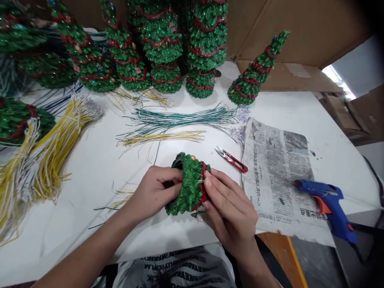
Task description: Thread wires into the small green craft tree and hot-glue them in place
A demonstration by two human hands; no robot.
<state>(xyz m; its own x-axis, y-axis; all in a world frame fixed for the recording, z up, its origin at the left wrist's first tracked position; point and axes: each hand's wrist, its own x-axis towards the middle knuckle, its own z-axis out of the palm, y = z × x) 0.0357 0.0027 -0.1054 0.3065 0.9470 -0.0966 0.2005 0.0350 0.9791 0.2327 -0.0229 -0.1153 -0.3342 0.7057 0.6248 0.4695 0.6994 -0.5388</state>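
Observation:
A hollow green Christmas tree piece [190, 188] with a red garland lies on its side above the front of the white table. My left hand [163, 186] grips its open end, with fingertips inside the hollow. Against the garland, my right hand [231, 204] pinches at a small silvery bit [201, 181], too small to name. Close by on the table are red-handled thread snips [232, 159], their blades pointing up and left. A bundle of green and white wires [180, 118] and a smaller yellow wire bundle [162, 137] lie beyond my hands.
Several decorated green trees [162, 44] stand along the back, with one small tree [259, 72] at the right. Thick yellow and white wire bundles [57, 148] cover the left. A blue glue gun [327, 204] rests on newspaper [276, 168] at the right. Cardboard [288, 36] walls the back.

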